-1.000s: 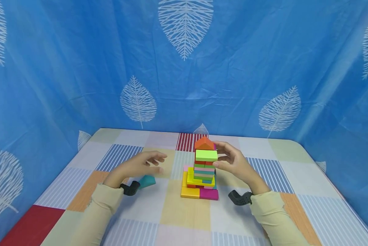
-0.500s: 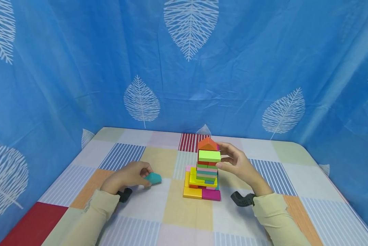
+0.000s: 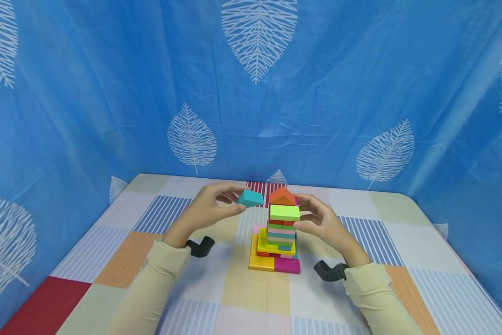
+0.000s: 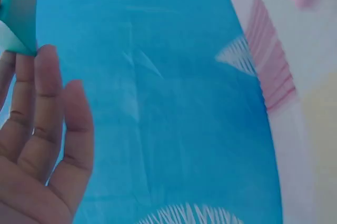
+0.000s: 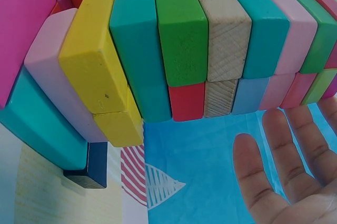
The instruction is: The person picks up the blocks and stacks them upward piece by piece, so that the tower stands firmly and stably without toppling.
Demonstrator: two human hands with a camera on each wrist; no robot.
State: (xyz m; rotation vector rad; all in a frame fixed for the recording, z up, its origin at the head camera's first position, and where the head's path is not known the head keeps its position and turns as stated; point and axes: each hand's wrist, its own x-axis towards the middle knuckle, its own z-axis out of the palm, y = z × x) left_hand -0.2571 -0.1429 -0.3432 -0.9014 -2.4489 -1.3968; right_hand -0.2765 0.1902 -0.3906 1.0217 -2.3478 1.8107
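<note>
My left hand (image 3: 211, 207) pinches a teal wedge-like block (image 3: 252, 198) between thumb and fingers. It is raised just left of the top of a toy-block tower (image 3: 281, 238). In the left wrist view the teal block (image 4: 22, 16) shows at the upper left above the fingers. My right hand (image 3: 324, 225) rests its fingertips against the tower's upper right side, thumb at the near corner, fingers fairly straight. Up top, an orange triangular block (image 3: 282, 196) sits behind a lime green block (image 3: 284, 212). The right wrist view shows stacked layers, including a green block (image 5: 181, 40).
The tower's wider base has yellow-orange (image 3: 261, 263) and magenta (image 3: 287, 265) blocks at the front. A dark navy block (image 5: 92, 169) sits low by the base. Everything stands on a patchwork tablecloth (image 3: 200, 284). A blue leaf-print curtain (image 3: 318, 93) hangs behind the table.
The left hand reached down to the teal block on the table at left, took it, and lifted it up and right beside the tower top. The right hand stays at the tower.
</note>
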